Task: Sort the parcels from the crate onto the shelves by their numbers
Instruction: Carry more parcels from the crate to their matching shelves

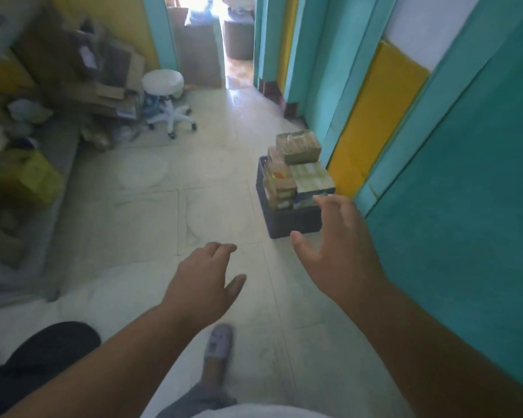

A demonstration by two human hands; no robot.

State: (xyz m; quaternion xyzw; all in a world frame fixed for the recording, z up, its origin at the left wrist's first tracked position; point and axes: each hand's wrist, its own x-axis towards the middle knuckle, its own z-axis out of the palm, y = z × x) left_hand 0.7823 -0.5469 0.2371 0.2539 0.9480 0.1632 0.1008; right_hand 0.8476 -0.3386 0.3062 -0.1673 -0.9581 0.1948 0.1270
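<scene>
The dark crate (pixel 287 220) sits on the tiled floor (pixel 151 212) hard against the teal and yellow wall (pixel 465 176), probably parked there to keep the walkway free. It is heaped above its rim with parcels (pixel 296 176); a taped brown box (pixel 299 147) rides on top, and a pale flat box (pixel 313 178) lies just below it. Their numbers are too small and blurred to read from here.

Both arms reach forward toward the load. The right hand (pixel 337 248) is nearest, fingers spread and relaxed, its fingertips in front of the crate's near corner, though I cannot tell whether they touch anything. It holds nothing. The left hand (pixel 204 280) hangs lower over the bare tiles, well apart from the crate, fingers loosely curled and empty, thumb sticking out.

A slippered foot (pixel 219 342) is planted ahead, which suits someone closing in for a pick.

My guess is that the sorting has barely started, given how full the crate is. The top box looks the easiest first grab.

Across the room stand a white wheeled stool (pixel 166 98) and a blurred jumble of cardboard (pixel 73 64) on the left. No shelf is clear enough to name.
</scene>
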